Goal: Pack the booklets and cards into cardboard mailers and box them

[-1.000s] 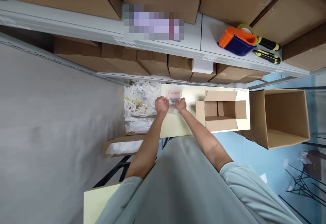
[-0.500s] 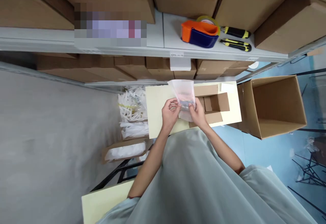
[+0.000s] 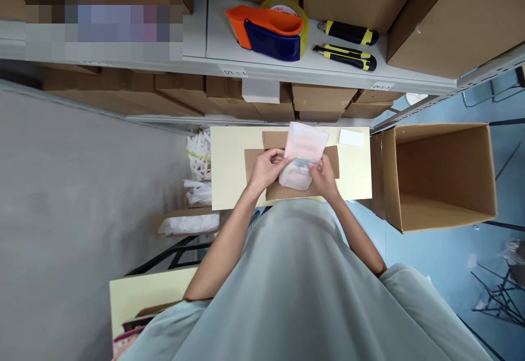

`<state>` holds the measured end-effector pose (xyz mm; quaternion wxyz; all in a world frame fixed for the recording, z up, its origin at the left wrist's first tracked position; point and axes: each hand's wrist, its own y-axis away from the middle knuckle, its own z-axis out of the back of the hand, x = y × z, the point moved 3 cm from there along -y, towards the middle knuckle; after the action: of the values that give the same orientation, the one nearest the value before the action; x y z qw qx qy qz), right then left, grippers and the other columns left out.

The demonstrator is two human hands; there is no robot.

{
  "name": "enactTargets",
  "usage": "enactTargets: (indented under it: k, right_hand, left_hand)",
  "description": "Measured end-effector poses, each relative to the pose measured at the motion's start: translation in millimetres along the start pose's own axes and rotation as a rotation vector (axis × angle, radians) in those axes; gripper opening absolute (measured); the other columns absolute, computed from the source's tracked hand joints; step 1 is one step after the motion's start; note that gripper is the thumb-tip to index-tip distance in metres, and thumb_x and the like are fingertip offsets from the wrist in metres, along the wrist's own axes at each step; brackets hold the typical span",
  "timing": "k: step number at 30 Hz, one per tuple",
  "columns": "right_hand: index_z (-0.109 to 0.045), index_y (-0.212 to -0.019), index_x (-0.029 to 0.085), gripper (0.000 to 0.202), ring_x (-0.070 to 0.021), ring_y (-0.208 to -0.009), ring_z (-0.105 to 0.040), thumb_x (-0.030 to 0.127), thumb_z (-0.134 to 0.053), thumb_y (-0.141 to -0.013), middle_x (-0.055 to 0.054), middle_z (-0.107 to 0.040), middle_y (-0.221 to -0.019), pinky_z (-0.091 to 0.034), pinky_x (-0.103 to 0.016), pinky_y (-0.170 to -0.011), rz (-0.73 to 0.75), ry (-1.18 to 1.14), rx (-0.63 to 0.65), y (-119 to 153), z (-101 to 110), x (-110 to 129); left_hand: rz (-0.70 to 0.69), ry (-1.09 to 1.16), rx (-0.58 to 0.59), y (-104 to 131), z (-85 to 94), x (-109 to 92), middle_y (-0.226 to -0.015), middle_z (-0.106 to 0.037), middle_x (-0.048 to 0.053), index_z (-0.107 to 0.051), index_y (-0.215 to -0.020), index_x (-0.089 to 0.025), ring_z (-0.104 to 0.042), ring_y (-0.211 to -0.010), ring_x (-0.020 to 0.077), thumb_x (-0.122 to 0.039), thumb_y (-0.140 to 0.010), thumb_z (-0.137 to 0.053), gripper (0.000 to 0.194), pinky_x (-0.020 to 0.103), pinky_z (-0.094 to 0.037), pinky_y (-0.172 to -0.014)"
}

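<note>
A translucent white pouch [image 3: 305,142] with something pinkish and grey showing through is held between both hands, above an open cardboard box [image 3: 275,140] on the pale table. My left hand [image 3: 266,170] pinches the pouch's left edge between thumb and fingers. At the lower right edge, my right hand [image 3: 325,177] grips it with the thumb on top. The pouch and hands hide most of the box's inside; its flaps are spread outward. On the table's right part lies a small white box or card [image 3: 351,138].
On the shelf [image 3: 213,44] ahead sit an orange and blue tape dispenser [image 3: 270,35] and two utility knives [image 3: 348,46]. A large open carton [image 3: 447,178] stands right of the table [image 3: 229,186]. White packing material [image 3: 199,156] lies left.
The pouch is now tilted over the box, its top leaning right. My view has shifted, and the open box appears further left, beneath my hands.
</note>
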<state>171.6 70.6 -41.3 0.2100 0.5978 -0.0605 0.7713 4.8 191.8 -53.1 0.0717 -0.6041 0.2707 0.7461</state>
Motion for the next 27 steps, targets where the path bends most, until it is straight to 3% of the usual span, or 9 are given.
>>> enactTargets:
  k: [3, 5, 7, 10, 13, 17, 22, 27]
  right_hand:
    - [-0.036, -0.171, 0.025, 0.068, -0.0375, -0.165, -0.043, 0.057, -0.05, -0.112, -0.019, -0.05, -0.171, -0.048, -0.06, -0.127, 0.167, 0.335, -0.019, -4.3, 29.1, 33.8]
    - [-0.044, -0.168, 0.029, 0.061, -0.0405, -0.17, -0.032, 0.053, -0.052, -0.113, -0.015, -0.051, -0.171, -0.04, -0.066, -0.131, 0.291, 0.497, 0.084, -13.1, 38.5, 59.8]
    - [-0.058, -0.158, 0.03, 0.046, -0.0397, -0.163, -0.044, 0.043, -0.051, -0.114, -0.012, -0.064, -0.157, -0.038, -0.064, -0.132, 0.382, 0.577, 0.226, -26.2, 39.9, 77.5]
    - [-0.075, -0.133, 0.027, 0.033, -0.0353, -0.132, -0.07, 0.03, -0.047, -0.115, -0.012, -0.08, -0.123, -0.049, -0.055, -0.121, 0.403, 0.686, 0.424, -47.6, 34.2, 80.4]
    - [-0.078, -0.123, 0.026, 0.03, -0.0325, -0.111, -0.077, 0.03, -0.05, -0.115, -0.011, -0.082, -0.112, -0.056, -0.044, -0.102, 0.35, 0.758, 0.497, -62.3, 30.3, 65.9]
    - [-0.08, -0.124, 0.027, 0.03, -0.032, -0.11, -0.079, 0.035, -0.052, -0.116, -0.009, -0.084, -0.119, -0.056, -0.038, -0.093, 0.277, 0.818, 0.546, -70.3, 24.0, 40.3]
    - [-0.084, -0.12, 0.02, 0.029, -0.0334, -0.116, -0.078, 0.027, -0.058, -0.111, -0.018, -0.084, -0.121, -0.058, -0.039, -0.097, 0.126, 1.081, 0.688, -76.1, -4.0, -0.7]
    - [-0.084, -0.121, 0.011, 0.031, -0.0334, -0.127, -0.076, 0.011, -0.058, -0.104, -0.025, -0.081, -0.129, -0.058, -0.04, -0.105, -0.052, 1.141, 0.769, -81.5, -36.2, -31.8]
  left_hand:
    - [-0.118, -0.211, -0.031, 7.8, -3.0, -23.1, -0.087, -0.074, 0.005, -0.078, -0.093, -0.02, -0.065, -0.077, 0.0196, -0.065, -0.085, -0.086, 0.046, 0.03, -0.054, -0.072]
    - [-0.238, -0.389, -0.011, 11.2, -5.6, -41.1, -0.093, -0.074, 0.005, -0.08, -0.097, -0.022, -0.068, -0.085, 0.0218, -0.056, -0.092, -0.083, 0.035, 0.032, -0.056, -0.079]
    - [-0.324, -0.512, 0.034, 11.6, -7.4, -54.5, -0.098, -0.073, 0.005, -0.082, -0.102, -0.023, -0.071, -0.093, 0.0242, -0.05, -0.096, -0.081, 0.028, 0.033, -0.057, -0.086]
    - [-0.341, -0.583, 0.072, 6.4, -1.6, -59.1, -0.103, -0.072, 0.005, -0.083, -0.107, -0.025, -0.073, -0.106, 0.0284, -0.044, -0.095, -0.081, 0.023, 0.036, -0.057, -0.096]
    - [-0.258, -0.583, 0.079, -2.4, 15.2, -45.0, -0.114, -0.073, 0.006, -0.083, -0.116, -0.025, -0.072, -0.116, 0.0327, -0.04, -0.093, -0.081, 0.028, 0.042, -0.056, -0.104]
    - [-0.177, -0.644, 0.124, -15.2, 29.0, -11.3, -0.117, -0.078, 0.007, -0.083, -0.122, -0.023, -0.073, -0.118, 0.0338, -0.028, -0.096, -0.073, 0.029, 0.042, -0.055, -0.106]
    - [-0.069, -0.943, 0.254, -30.9, 1.1, 34.4, -0.113, -0.083, 0.011, -0.085, -0.111, -0.026, -0.076, -0.114, 0.0373, -0.01, -0.089, -0.068, 0.032, 0.044, -0.057, -0.103]
    - [0.107, -1.093, 0.323, -42.4, -26.9, 64.5, -0.108, -0.082, 0.023, -0.085, -0.101, -0.016, -0.077, -0.118, 0.0424, -0.004, -0.085, -0.069, 0.026, 0.049, -0.058, -0.105]
